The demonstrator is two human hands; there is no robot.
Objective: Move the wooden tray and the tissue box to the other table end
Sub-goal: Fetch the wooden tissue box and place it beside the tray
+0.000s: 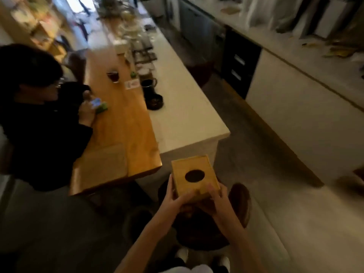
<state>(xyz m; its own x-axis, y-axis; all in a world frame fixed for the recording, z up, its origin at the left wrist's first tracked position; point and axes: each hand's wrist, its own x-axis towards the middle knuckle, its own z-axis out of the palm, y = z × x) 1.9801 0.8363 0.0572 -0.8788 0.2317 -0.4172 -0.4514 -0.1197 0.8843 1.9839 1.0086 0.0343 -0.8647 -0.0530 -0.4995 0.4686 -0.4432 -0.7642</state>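
A wooden tissue box (pixel 194 175) with a dark oval hole in its top is held in the air just off the near end of the long table (pixel 122 134). My left hand (pixel 174 198) grips its near left side and my right hand (pixel 214 198) grips its near right corner. On the near end of the table's wooden half lies a flat rectangular wooden tray (pixel 102 164), blurred and close in colour to the tabletop. The box hangs to the right of the tray, apart from it.
A person in dark clothes (pixel 39 123) sits at the table's left side holding a phone (pixel 96 102). A glass of dark drink (pixel 113 75), a black kettle on a base (pixel 151 93) and several dishes stand farther along. Dark round stools (pixel 239 201) stand below my hands; a counter (pixel 295 62) runs along the right.
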